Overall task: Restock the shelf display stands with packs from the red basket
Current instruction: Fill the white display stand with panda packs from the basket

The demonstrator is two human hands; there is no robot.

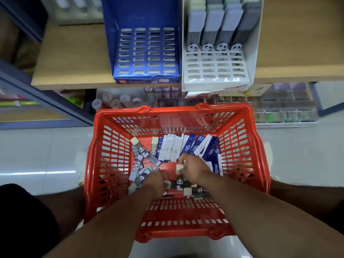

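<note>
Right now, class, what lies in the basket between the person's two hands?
In the head view, panda packs lie on the red basket floor between the left hand and right hand, which pinches a pale-capped pack.

This is a shop aisle — a stationery shop, by the stock. A wooden shelf (74,58) carries cardboard display stands: a blue stand (145,51) with rows of slots on the left, and a white stand (216,66) on the right holding upright panda-topped packs (214,28). The lower shelf (204,101) beneath is crowded with small goods in clear trays. On the pale tiled floor (37,155) nearby sits a red basket (104,155) — a plastic shopping basket with loose packs in it.
</note>
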